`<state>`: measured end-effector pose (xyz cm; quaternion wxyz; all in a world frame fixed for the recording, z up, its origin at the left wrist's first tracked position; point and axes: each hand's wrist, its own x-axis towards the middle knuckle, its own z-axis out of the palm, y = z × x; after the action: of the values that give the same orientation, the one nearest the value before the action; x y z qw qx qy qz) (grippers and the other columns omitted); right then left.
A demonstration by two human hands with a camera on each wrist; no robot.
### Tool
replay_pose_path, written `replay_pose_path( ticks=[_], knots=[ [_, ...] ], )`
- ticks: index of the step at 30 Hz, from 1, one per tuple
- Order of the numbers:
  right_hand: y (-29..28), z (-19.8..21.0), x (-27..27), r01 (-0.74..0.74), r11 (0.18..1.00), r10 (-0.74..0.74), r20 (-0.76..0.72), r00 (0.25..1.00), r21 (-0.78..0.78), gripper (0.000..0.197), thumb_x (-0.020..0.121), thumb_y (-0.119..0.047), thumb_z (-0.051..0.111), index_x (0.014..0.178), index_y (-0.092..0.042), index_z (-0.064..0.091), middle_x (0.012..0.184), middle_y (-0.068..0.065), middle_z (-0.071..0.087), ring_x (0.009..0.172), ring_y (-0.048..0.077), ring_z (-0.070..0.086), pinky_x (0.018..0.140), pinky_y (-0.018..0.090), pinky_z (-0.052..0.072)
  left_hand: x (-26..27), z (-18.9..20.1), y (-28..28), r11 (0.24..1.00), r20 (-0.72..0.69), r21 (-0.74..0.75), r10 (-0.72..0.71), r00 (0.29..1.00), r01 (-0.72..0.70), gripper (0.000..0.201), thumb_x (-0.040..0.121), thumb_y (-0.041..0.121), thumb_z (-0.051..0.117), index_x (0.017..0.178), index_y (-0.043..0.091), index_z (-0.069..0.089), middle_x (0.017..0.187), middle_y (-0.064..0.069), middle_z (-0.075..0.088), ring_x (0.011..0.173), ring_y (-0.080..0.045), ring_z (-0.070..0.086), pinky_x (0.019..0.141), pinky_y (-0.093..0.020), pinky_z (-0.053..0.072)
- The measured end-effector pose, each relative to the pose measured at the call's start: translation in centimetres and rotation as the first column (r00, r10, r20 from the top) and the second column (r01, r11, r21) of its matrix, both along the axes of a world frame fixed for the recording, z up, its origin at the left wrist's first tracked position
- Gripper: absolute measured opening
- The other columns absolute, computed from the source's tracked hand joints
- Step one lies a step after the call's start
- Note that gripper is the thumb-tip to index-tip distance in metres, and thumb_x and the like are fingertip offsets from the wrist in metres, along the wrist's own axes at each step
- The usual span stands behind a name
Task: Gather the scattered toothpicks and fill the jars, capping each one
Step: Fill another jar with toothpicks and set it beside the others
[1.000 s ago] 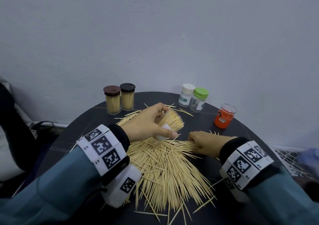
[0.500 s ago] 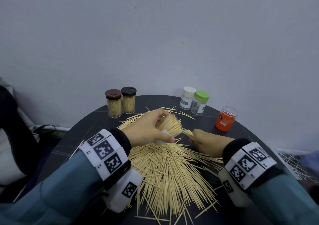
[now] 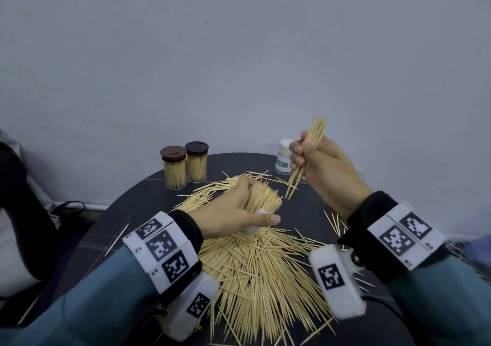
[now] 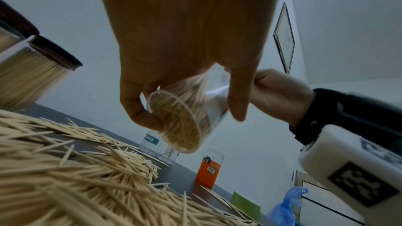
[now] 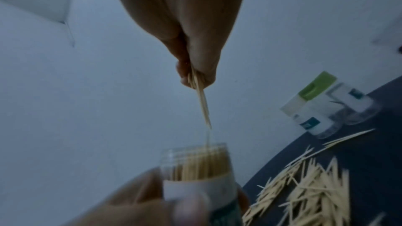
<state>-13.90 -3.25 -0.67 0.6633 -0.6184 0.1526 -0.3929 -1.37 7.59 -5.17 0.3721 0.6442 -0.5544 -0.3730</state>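
The left hand point(image 3: 233, 212) wraps around an open clear jar point(image 3: 261, 203), lifted off the table point(image 3: 313, 205) and tipped toward the right so its mouth faces the other hand; the wrist view shows its clear base point(image 4: 174, 121) well clear of the surface. The jar is already packed with toothpicks nearly to the rim, so the tilt likely lets new ones slide in alongside the rest rather than stub on the standing ends.

The right hand point(image 3: 321, 165) is raised above and just beside the jar, pinching a small bundle of toothpicks point(image 3: 308, 157) between thumb and fingertips. The sticks run roughly parallel, their lower tips pointing down toward the jar mouth, which suits feeding them in as one group.

Below both hands, the loose heap of toothpicks point(image 3: 260, 271) covers much of the table, so most of the gathering remains. At the far edge stand two filled jars, one with a brown cap point(image 3: 173, 153) and one with a black cap point(image 3: 197, 148), set aside as finished. A white-capped jar point(image 3: 283, 157) sits behind the right hand, and the left wrist view shows an orange-labelled jar point(image 4: 210, 169) standing uncapped farther right.
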Motion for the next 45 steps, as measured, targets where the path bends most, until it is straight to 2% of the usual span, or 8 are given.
replay_pose_path(
  ticks=[9, 15, 19, 25, 32, 37, 42, 45],
  knots=[
    [2.4, -2.0, 1.0, -0.137, 0.99, 0.137, 0.001, 0.991, 0.03, 0.02, 0.099, -0.003, 0.026, 0.091, -0.013, 0.042, 0.063, -0.006, 0.057, 0.06, 0.008, 0.055, 0.063, 0.019, 0.049, -0.1, -0.1, -0.1, 1.0, 0.008, 0.007, -0.011, 1.0, 0.011, 0.073, 0.079, 0.008, 0.07, 0.135, 0.018, 0.024, 0.124, -0.003, 0.054, 0.108, -0.016, 0.057, 0.094, -0.032, 0.05],
    [3.4, -3.8, 1.2, -0.144, 0.983, 0.121, -0.189, 0.974, -0.117, 0.033, 0.098, -0.015, 0.035, 0.091, -0.025, 0.066, 0.121, 0.006, 0.063, 0.121, 0.008, 0.051, 0.106, 0.028, 0.036, 0.1, 0.4, -0.1, 0.996, -0.123, -0.084, 0.009, 0.992, -0.02, 0.089, 0.07, 0.013, 0.068, 0.143, 0.023, 0.018, 0.115, 0.006, 0.052, 0.099, -0.01, 0.056, 0.076, -0.021, 0.05],
    [3.3, -3.6, 1.2, -0.143, 0.982, 0.114, -0.215, 0.97, -0.124, 0.031, 0.09, -0.031, 0.043, 0.108, -0.013, 0.06, 0.124, -0.004, 0.061, 0.109, -0.006, 0.056, 0.093, 0.015, 0.043, 0.2, 0.4, -0.1, 0.998, -0.104, -0.047, 0.042, 0.994, -0.047, 0.065, 0.072, 0.013, 0.071, 0.126, 0.017, 0.035, 0.11, -0.005, 0.057, 0.093, -0.016, 0.06, 0.072, -0.026, 0.052],
    [2.7, -3.0, 0.6, -0.054, 0.979, 0.022, -0.163, 0.986, -0.197, 0.038, 0.096, -0.04, 0.029, 0.095, -0.024, 0.063, 0.118, -0.002, 0.066, 0.12, 0.007, 0.053, 0.113, 0.041, 0.026, 0.2, 0.3, -0.3, 0.999, -0.06, -0.037, 0.017, 0.998, -0.019, 0.041, 0.079, 0.007, 0.069, 0.095, 0.029, 0.039, 0.091, 0.001, 0.054, 0.08, -0.011, 0.054, 0.066, -0.021, 0.048],
    [3.2, -4.6, 1.0, -0.203, 0.911, -0.02, -0.532, 0.847, -0.358, 0.036, 0.096, -0.053, 0.018, 0.115, -0.055, 0.049, 0.129, -0.024, 0.05, 0.132, 0.003, 0.037, 0.116, 0.053, 0.006, -0.1, 0.3, 0.0, 1.0, -0.047, -0.001, -0.026, 0.999, 0.026, 0.052, 0.077, 0.001, 0.065, 0.12, 0.012, 0.038, 0.091, 0.0, 0.054, 0.074, -0.008, 0.055, 0.062, -0.019, 0.049],
    [2.4, -3.4, 0.3, -0.141, 0.937, -0.036, -0.49, 0.871, -0.32, 0.057, 0.089, -0.054, 0.017, 0.141, -0.037, 0.031, 0.147, -0.018, 0.033, 0.133, -0.007, 0.026, 0.117, 0.027, 0.015, 0.2, 0.2, -0.3, 0.999, -0.005, -0.023, 0.037, 0.999, -0.037, 0.039, 0.077, 0.009, 0.071, 0.096, 0.024, 0.042, 0.089, 0.003, 0.054, 0.074, -0.008, 0.055, 0.06, -0.019, 0.048],
    [2.5, -4.4, 0.5, -0.304, 0.877, -0.026, -0.668, 0.744, -0.373, 0.06, 0.085, -0.063, 0.012, 0.142, -0.047, 0.021, 0.153, -0.017, 0.019, 0.141, -0.002, 0.01, 0.117, 0.046, -0.009, 0.2, 0.3, -0.2, 0.998, -0.027, -0.014, 0.057, 0.998, -0.057, 0.051, 0.075, 0.005, 0.073, 0.115, 0.011, 0.044, 0.096, -0.004, 0.058, 0.075, -0.014, 0.062, 0.06, -0.023, 0.054],
    [2.2, -4.1, 0.3, -0.285, 0.878, -0.045, -0.658, 0.752, -0.385, 0.06, 0.085, -0.061, 0.013, 0.143, -0.046, 0.018, 0.154, -0.014, 0.019, 0.141, 0.001, 0.013, 0.118, 0.047, -0.006, 0.3, 0.3, -0.1, 0.998, 0.013, -0.025, 0.058, 0.998, -0.058, 0.056, 0.074, 0.009, 0.076, 0.119, 0.013, 0.044, 0.105, -0.007, 0.061, 0.088, -0.022, 0.065, 0.071, -0.031, 0.057]
  ],
)
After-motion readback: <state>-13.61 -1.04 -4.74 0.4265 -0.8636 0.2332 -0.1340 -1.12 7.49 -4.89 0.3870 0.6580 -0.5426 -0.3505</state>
